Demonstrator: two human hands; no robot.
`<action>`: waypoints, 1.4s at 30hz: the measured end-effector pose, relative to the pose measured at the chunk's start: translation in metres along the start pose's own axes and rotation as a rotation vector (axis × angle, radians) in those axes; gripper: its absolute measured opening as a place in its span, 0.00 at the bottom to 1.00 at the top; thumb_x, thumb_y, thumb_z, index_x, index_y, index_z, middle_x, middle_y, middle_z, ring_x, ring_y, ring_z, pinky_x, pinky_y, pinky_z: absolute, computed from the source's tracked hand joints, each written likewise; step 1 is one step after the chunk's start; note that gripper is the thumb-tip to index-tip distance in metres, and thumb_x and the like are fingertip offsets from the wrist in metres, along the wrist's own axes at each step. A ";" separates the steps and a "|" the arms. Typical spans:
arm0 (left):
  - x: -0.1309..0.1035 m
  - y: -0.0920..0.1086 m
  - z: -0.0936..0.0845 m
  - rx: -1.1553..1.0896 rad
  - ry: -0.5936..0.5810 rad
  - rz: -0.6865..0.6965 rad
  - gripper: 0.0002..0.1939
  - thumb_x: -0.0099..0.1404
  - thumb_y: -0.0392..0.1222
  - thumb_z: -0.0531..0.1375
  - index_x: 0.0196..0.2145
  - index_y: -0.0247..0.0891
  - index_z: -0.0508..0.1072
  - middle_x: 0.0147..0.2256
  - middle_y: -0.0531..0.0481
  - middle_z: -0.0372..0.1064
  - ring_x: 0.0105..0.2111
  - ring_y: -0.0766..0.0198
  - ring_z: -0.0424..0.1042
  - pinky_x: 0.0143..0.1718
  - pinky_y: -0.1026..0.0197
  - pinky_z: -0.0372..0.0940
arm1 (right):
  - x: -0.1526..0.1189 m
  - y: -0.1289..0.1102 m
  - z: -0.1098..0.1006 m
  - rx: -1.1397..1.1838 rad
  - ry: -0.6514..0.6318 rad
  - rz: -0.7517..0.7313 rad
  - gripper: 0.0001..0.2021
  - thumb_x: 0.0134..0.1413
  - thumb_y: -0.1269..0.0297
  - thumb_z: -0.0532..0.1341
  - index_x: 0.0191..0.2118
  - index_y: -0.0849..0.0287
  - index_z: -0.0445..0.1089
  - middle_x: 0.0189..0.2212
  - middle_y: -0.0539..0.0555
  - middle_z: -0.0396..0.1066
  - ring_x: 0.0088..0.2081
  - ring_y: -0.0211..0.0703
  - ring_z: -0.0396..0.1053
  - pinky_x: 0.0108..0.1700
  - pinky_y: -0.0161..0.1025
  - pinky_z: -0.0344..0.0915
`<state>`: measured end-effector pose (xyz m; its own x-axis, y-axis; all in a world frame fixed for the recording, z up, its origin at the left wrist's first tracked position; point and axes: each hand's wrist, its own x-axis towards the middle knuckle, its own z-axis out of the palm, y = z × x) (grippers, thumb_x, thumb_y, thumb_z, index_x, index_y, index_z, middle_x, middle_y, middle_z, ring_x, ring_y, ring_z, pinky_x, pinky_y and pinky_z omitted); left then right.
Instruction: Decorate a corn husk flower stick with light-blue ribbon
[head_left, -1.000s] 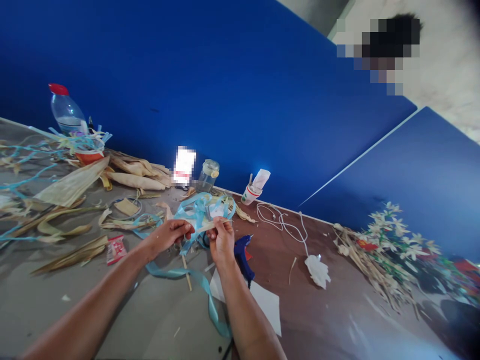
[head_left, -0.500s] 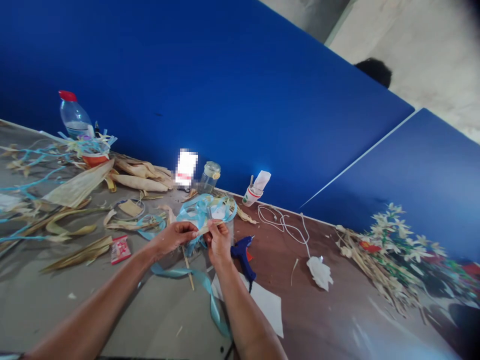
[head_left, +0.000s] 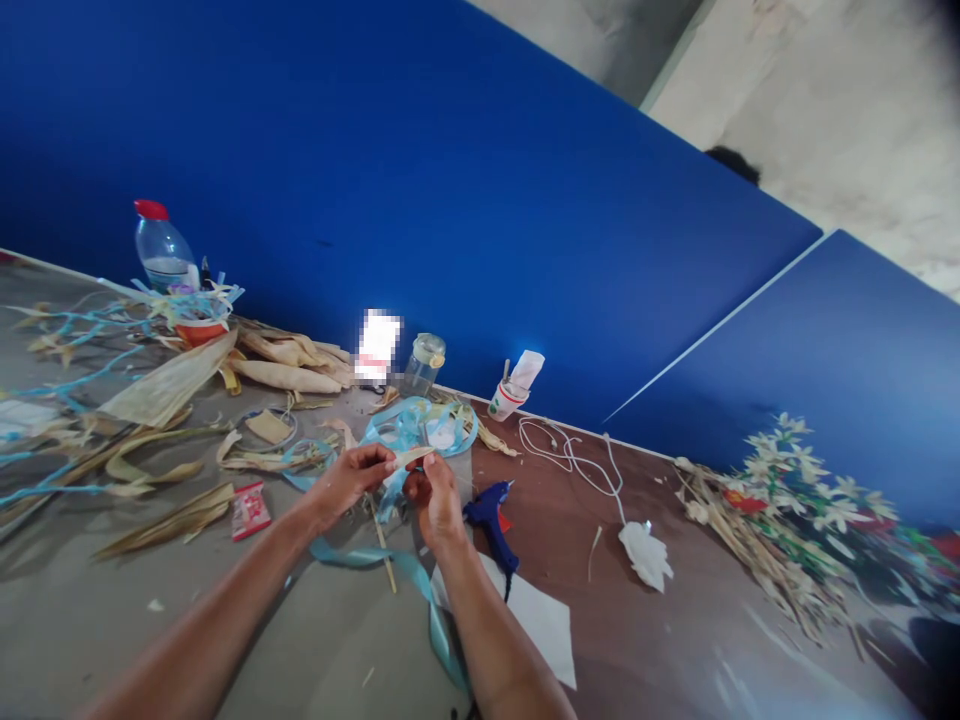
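Note:
Between my hands is a small pale strip of dried corn husk [head_left: 409,457]. My left hand [head_left: 351,484] is closed, its thumb and fingers pinching the strip's left end. My right hand [head_left: 437,502] has its thumb and curled fingers at the strip's right end. Loops of light blue ribbon [head_left: 390,430] lie just behind and below the hands. A longer ribbon tail [head_left: 411,566] trails toward the table's front edge. Under my left hand a thin stick [head_left: 385,548] slants down. Right of my right hand lies a blue glue gun [head_left: 491,525].
Dried corn husks [head_left: 292,375], a red candy packet [head_left: 250,511] and a red-capped bottle [head_left: 163,250] are at left. Behind stand a clear jar [head_left: 424,362] and a paper cup [head_left: 508,398]. A white cable [head_left: 566,455] and white husk flowers [head_left: 799,470] lie at right, before a blue partition [head_left: 450,180].
The view has shifted slightly, so the table things sit a little lower and further right. The right fingers have shifted on the husk strip, baring more of it.

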<state>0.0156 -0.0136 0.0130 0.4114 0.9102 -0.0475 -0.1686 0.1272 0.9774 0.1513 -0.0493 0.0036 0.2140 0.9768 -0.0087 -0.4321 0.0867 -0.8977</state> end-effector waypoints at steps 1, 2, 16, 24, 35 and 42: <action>0.000 0.000 0.000 -0.002 -0.007 -0.005 0.15 0.49 0.50 0.66 0.25 0.34 0.72 0.19 0.57 0.59 0.18 0.74 0.51 0.20 0.68 0.45 | 0.000 -0.001 0.001 0.004 -0.012 0.001 0.17 0.42 0.49 0.62 0.27 0.60 0.66 0.21 0.46 0.63 0.17 0.29 0.54 0.20 0.31 0.50; 0.000 0.001 0.000 -0.005 -0.019 -0.016 0.15 0.49 0.50 0.66 0.26 0.34 0.72 0.19 0.57 0.60 0.18 0.74 0.51 0.20 0.68 0.45 | 0.000 -0.001 0.002 0.014 -0.018 -0.001 0.17 0.42 0.49 0.62 0.25 0.60 0.66 0.20 0.46 0.62 0.17 0.29 0.53 0.21 0.30 0.50; 0.000 0.001 -0.002 -0.137 0.052 -0.075 0.18 0.43 0.48 0.69 0.29 0.32 0.77 0.20 0.51 0.67 0.20 0.69 0.62 0.20 0.67 0.54 | 0.006 -0.003 -0.006 0.055 0.038 -0.014 0.17 0.44 0.50 0.62 0.34 0.59 0.69 0.26 0.47 0.66 0.18 0.29 0.56 0.21 0.31 0.53; 0.003 0.004 -0.007 -0.259 0.130 -0.065 0.16 0.42 0.45 0.70 0.28 0.32 0.77 0.20 0.51 0.68 0.19 0.70 0.63 0.19 0.68 0.55 | 0.017 -0.012 -0.017 -0.109 0.216 -0.137 0.13 0.41 0.57 0.65 0.28 0.61 0.68 0.18 0.43 0.61 0.17 0.28 0.52 0.20 0.29 0.48; 0.010 -0.008 -0.017 -0.369 0.110 -0.055 0.15 0.45 0.43 0.69 0.30 0.33 0.76 0.20 0.54 0.67 0.19 0.74 0.60 0.20 0.69 0.54 | 0.025 -0.050 -0.030 -1.198 0.080 -0.167 0.14 0.52 0.54 0.57 0.28 0.60 0.71 0.24 0.52 0.71 0.29 0.40 0.68 0.33 0.35 0.59; 0.009 -0.008 -0.015 -0.353 0.114 -0.040 0.15 0.44 0.44 0.69 0.29 0.32 0.76 0.19 0.55 0.64 0.17 0.76 0.55 0.19 0.70 0.51 | 0.011 -0.036 -0.026 -1.904 -0.152 0.054 0.19 0.53 0.57 0.56 0.48 0.60 0.67 0.40 0.63 0.73 0.43 0.53 0.71 0.40 0.41 0.61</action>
<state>0.0073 -0.0006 0.0014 0.3250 0.9373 -0.1260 -0.4611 0.2734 0.8442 0.1921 -0.0464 0.0247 0.1219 0.9863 -0.1112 0.9830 -0.1355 -0.1240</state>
